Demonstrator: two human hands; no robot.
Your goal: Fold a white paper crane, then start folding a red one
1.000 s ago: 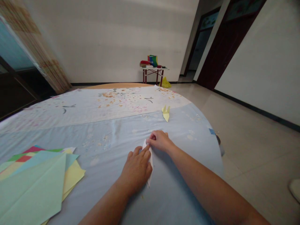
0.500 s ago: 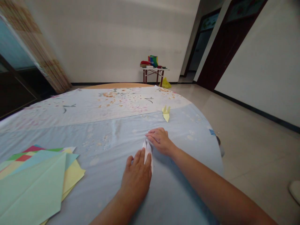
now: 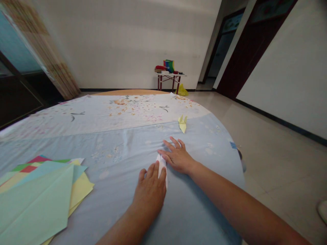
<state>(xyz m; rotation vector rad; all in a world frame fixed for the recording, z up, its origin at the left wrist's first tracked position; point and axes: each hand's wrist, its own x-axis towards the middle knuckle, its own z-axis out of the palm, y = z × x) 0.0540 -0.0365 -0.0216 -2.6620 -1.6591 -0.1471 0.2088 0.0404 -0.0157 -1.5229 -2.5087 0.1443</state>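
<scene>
A narrow folded piece of white paper (image 3: 161,164) lies on the light-blue tablecloth (image 3: 122,143). My left hand (image 3: 150,194) rests flat on its lower part, fingers stretched out and pressing down. My right hand (image 3: 176,156) lies flat beside the paper's upper tip, fingers spread on the cloth, its index finger touching the tip. A small folded yellow paper figure (image 3: 182,123) stands farther back on the cloth, clear of both hands.
A fanned stack of coloured paper sheets (image 3: 38,194) lies at the left front. The round table's edge (image 3: 237,160) drops to the tiled floor on the right. A small side table (image 3: 168,76) with colourful items stands by the far wall.
My right hand has gone from a closed pinch at the paper's tip to lying flat with fingers spread. My left hand slid slightly down the paper.
</scene>
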